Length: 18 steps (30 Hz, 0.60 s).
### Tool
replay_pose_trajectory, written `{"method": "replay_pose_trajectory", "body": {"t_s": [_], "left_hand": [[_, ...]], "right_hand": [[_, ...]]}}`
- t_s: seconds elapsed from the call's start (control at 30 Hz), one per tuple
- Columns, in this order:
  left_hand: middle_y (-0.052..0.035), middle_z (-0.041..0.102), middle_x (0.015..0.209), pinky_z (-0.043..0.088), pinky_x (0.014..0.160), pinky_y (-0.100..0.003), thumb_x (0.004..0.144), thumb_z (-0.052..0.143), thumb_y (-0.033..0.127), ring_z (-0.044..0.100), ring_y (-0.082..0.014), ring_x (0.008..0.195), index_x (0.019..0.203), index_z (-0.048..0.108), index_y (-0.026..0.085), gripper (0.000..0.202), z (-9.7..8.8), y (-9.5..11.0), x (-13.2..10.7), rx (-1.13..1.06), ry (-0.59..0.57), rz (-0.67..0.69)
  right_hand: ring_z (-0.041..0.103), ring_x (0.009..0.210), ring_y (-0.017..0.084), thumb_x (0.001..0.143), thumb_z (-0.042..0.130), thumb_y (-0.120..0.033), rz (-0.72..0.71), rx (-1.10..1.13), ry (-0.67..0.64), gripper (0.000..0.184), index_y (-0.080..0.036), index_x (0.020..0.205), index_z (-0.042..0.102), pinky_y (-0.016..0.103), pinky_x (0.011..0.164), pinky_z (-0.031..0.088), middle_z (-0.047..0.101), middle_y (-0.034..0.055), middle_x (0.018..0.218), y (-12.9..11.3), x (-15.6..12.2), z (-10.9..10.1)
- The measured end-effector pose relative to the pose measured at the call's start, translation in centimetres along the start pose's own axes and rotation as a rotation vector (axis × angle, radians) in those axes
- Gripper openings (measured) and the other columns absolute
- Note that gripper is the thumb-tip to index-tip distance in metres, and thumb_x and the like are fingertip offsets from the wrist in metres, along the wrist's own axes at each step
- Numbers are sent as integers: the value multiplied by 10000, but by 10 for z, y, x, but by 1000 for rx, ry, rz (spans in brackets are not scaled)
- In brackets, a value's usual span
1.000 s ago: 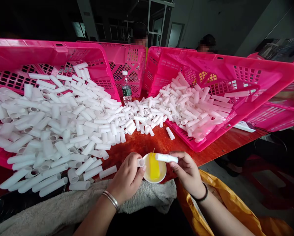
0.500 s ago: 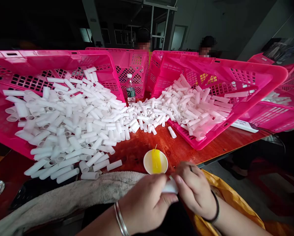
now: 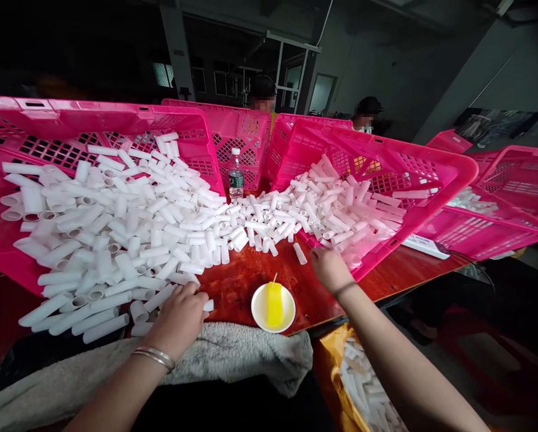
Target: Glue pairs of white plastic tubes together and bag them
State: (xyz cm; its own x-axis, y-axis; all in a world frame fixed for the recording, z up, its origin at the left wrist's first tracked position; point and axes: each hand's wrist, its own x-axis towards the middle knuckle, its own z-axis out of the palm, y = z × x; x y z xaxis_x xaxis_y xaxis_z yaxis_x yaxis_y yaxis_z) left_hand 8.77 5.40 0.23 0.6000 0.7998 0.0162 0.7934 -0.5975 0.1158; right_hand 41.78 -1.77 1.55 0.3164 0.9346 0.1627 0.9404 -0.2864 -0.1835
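Observation:
My left hand (image 3: pixel 183 318) is at the near edge of the big heap of white plastic tubes (image 3: pixel 116 240), its fingers curled over one tube (image 3: pixel 209 305) whose end sticks out on the right. My right hand (image 3: pixel 332 271) reaches over the table by the front corner of the right basket, fingers bent inward; whatever they might hold is hidden. A single loose tube (image 3: pixel 300 253) lies just left of it, apart from the hand. Between both hands stands a small white bowl (image 3: pixel 256 307) holding a yellow block (image 3: pixel 275 305) with a thin stick poking out of it.
Pink baskets tipped on their sides, one left (image 3: pixel 179 120) and one right (image 3: pixel 449 165), spill tubes onto the red table (image 3: pixel 233 279). A water bottle (image 3: pixel 236 177) stands between them. A grey towel (image 3: pixel 251 354) lines the near edge; an orange sack (image 3: pixel 336 348) of white pieces sits below right.
My hands were together around a white tube and have since parted. The left went to the tube heap, the right forward to the basket corner. That tube no longer shows between them.

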Motion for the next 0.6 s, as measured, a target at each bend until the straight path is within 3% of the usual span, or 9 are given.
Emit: {"method": "replay_pose_trajectory", "body": {"t_s": [0.07, 0.13, 0.23, 0.33, 0.4, 0.5, 0.6], "left_hand": [[-98, 600, 959, 455, 860, -435, 766, 516, 132, 563, -279, 935, 851, 641, 175, 157, -2, 8, -1, -63, 57, 56], [-84, 620, 973, 472, 841, -400, 814, 480, 177, 578, -261, 936, 920, 600, 185, 160, -3, 14, -8, -197, 123, 97], [-56, 661, 1006, 506, 787, -330, 884, 438, 308, 620, -231, 922, 1049, 567, 219, 227, -3, 12, -20, -428, 108, 99], [-26, 671, 1073, 523, 783, -293, 886, 472, 408, 637, -213, 948, 1133, 568, 270, 299, 1, 12, -22, -588, 12, 76], [-26, 652, 1098, 524, 806, -290, 870, 508, 407, 623, -208, 983, 1102, 597, 275, 282, 5, 20, -16, -658, 4, 97], [-49, 619, 1042, 517, 836, -320, 809, 588, 364, 599, -220, 992, 977, 653, 239, 220, 9, 41, -2, -734, 125, 124], [-45, 619, 959, 533, 735, -312, 799, 590, 346, 612, -202, 877, 970, 631, 219, 217, 12, 50, 5, -835, 176, 56]], "right_hand": [[653, 780, 263, 883, 532, -210, 66, -5, -16, 157, -116, 806, 632, 356, 680, 479, 675, 170, 826, -12, 36, 22], [654, 812, 285, 843, 591, -195, 83, 7, -29, 125, -87, 886, 637, 377, 705, 486, 673, 193, 870, -14, 41, 34], [656, 828, 252, 900, 518, -209, 35, 93, -14, 246, -71, 1091, 589, 353, 728, 503, 675, 173, 913, -5, 0, 37], [638, 900, 203, 961, 414, -268, -232, 444, 64, 312, -145, 1211, 554, 317, 794, 516, 667, 118, 995, -2, -52, 36], [626, 930, 192, 970, 383, -259, -385, 648, 122, 348, -192, 1279, 528, 319, 821, 522, 657, 96, 1008, -7, -72, 39], [621, 968, 201, 958, 406, -225, -439, 693, 205, 400, -228, 1353, 466, 349, 847, 532, 648, 96, 1040, -18, -77, 51], [606, 1038, 221, 930, 479, -199, -525, 660, 251, 349, -241, 1271, 543, 383, 882, 525, 635, 106, 1119, -20, -72, 64]]}}
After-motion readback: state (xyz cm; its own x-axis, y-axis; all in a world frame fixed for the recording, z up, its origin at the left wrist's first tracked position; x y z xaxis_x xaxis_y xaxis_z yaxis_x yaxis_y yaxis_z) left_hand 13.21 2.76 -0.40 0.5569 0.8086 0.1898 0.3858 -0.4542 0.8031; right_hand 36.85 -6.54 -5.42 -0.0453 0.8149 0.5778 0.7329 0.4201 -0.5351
